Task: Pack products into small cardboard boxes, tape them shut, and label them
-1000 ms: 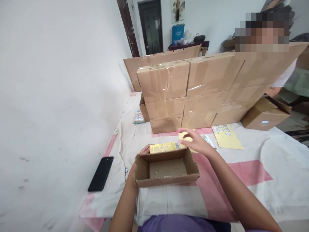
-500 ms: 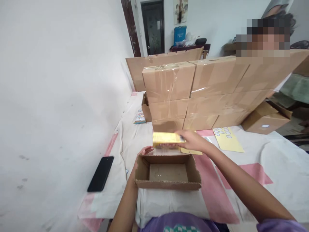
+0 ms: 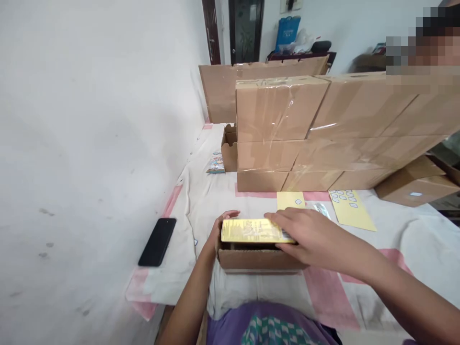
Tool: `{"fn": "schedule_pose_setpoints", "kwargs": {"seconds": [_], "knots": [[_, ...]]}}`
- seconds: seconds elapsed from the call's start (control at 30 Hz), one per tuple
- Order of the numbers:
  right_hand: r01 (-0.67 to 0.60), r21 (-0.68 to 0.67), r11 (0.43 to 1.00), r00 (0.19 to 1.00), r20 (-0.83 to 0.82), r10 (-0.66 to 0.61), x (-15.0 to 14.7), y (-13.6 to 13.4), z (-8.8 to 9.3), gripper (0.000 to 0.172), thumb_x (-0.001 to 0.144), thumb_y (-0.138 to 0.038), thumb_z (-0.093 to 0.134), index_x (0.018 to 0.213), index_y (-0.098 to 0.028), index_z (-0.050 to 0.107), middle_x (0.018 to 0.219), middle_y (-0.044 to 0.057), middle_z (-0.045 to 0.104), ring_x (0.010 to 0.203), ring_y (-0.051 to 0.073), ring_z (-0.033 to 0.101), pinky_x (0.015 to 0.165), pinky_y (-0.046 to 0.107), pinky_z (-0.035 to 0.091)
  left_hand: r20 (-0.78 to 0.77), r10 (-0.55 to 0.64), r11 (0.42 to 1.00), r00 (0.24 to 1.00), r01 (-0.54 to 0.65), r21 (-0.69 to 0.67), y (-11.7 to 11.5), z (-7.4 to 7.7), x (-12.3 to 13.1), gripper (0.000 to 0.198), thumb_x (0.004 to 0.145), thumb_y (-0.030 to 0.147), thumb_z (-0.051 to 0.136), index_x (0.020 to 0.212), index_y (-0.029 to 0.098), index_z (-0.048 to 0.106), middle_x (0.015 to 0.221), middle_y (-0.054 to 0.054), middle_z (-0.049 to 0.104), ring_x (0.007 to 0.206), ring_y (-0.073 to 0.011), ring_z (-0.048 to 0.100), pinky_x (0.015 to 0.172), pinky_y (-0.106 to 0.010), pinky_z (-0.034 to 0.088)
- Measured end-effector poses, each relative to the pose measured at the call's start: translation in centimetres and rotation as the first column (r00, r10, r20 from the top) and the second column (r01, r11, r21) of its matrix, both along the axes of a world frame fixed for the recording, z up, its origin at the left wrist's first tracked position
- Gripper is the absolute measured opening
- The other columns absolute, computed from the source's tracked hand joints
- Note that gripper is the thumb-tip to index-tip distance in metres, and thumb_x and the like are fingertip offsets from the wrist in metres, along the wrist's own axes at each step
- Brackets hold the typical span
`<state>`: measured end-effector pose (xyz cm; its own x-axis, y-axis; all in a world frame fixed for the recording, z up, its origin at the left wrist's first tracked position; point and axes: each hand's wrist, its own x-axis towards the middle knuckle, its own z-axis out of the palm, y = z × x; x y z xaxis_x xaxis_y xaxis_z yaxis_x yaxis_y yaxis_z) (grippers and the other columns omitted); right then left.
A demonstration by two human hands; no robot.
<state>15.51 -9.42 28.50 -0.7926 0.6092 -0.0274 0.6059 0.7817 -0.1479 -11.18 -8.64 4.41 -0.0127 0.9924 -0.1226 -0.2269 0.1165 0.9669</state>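
Observation:
My right hand grips the right end of a yellow box with printing on it. The yellow box lies lengthwise at the opening of an open brown cardboard box, partly inside its rim. My left hand is wrapped around the left rear corner of the cardboard box, fingertips showing past the edge. The rest of those fingers are hidden. Most of the cardboard box's inside is covered by the yellow box.
A black phone lies at left near the wall. Stacked, taped cartons stand across the table. Yellow sheets, a snack packet and open boxes lie around them. A person is partly visible behind, upper right.
My right hand has brought the yellow box from behind the cardboard box toward me, down into its opening. More of the cardboard box's front wall shows. The view has shifted.

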Motion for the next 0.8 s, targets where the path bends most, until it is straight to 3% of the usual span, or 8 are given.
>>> {"fn": "schedule_pose_setpoints", "kwargs": {"seconds": [0.17,0.37,0.53,0.67,0.73,0.8], "knots": [[-0.086,0.07,0.994,0.994,0.077,0.08,-0.8,-1.4,-1.3,0.027,0.09,-0.021,0.066,0.116,-0.02,0.058,0.102,0.006,0.066,0.082,0.026,0.067,0.063,0.035,0.044,-0.086,0.026,0.999,0.996,-0.022,0.043,-0.5,1.6,0.0,0.051,0.09,0.062,0.059,0.116,0.02,0.072,0.133,-0.012,0.068,0.127,-0.0291,0.058,0.115,-0.048,0.039],[-0.109,0.036,0.993,0.993,0.055,0.107,-1.0,-2.2,-1.8,0.025,0.088,-0.022,0.07,0.105,-0.019,0.052,0.108,0.004,0.06,0.069,0.018,0.061,0.055,0.032,0.035,-0.159,0.026,0.999,0.987,-0.019,0.046,-1.4,2.9,0.4,0.048,0.087,0.06,0.06,0.115,0.023,0.074,0.133,-0.01,0.069,0.131,-0.0321,0.056,0.115,-0.044,0.038],[-0.294,0.089,0.952,0.946,0.171,0.277,-1.1,-1.2,-3.7,0.019,0.086,-0.021,0.071,0.097,-0.019,0.056,0.093,0.003,0.064,0.078,0.022,0.063,0.055,0.031,0.028,-0.168,-0.016,0.999,0.986,0.023,0.037,-1.5,2.9,0.6,0.049,0.091,0.059,0.054,0.114,0.02,0.073,0.127,-0.012,0.072,0.122,-0.032,0.062,0.107,-0.046,0.045],[-0.297,0.136,0.945,0.937,0.231,0.261,-0.4,-0.9,-5.0,0.018,0.086,-0.026,0.07,0.098,-0.018,0.06,0.09,0.006,0.065,0.075,0.021,0.063,0.054,0.029,0.025,-0.179,-0.064,0.996,0.982,0.075,0.054,-1.2,2.1,0.3,0.049,0.094,0.06,0.053,0.11,0.018,0.072,0.117,-0.011,0.074,0.115,-0.0273,0.065,0.106,-0.046,0.047],[-0.257,0.175,0.951,0.943,0.261,0.206,0.0,-1.1,-5.6,0.03,0.082,-0.018,0.069,0.112,-0.017,0.061,0.099,0.008,0.066,0.065,0.017,0.06,0.053,0.029,0.024,-0.187,-0.102,0.992,0.977,0.114,0.057,-0.9,1.4,0.1,0.046,0.095,0.058,0.055,0.11,0.017,0.07,0.115,-0.01,0.072,0.112,-0.0243,0.066,0.104,-0.048,0.049],[-0.235,0.231,0.944,0.942,0.294,0.163,0.4,-1.4,-6.1,0.06,0.076,-0.011,0.067,0.135,-0.015,0.054,0.111,0.011,0.065,0.059,0.015,0.058,0.051,0.029,0.024,-0.194,-0.145,0.986,0.97,0.159,0.058,-0.6,0.7,-0.1,0.042,0.096,0.054,0.058,0.112,0.016,0.068,0.116,-0.009,0.071,0.11,-0.0231,0.066,0.102,-0.049,0.051]]}}
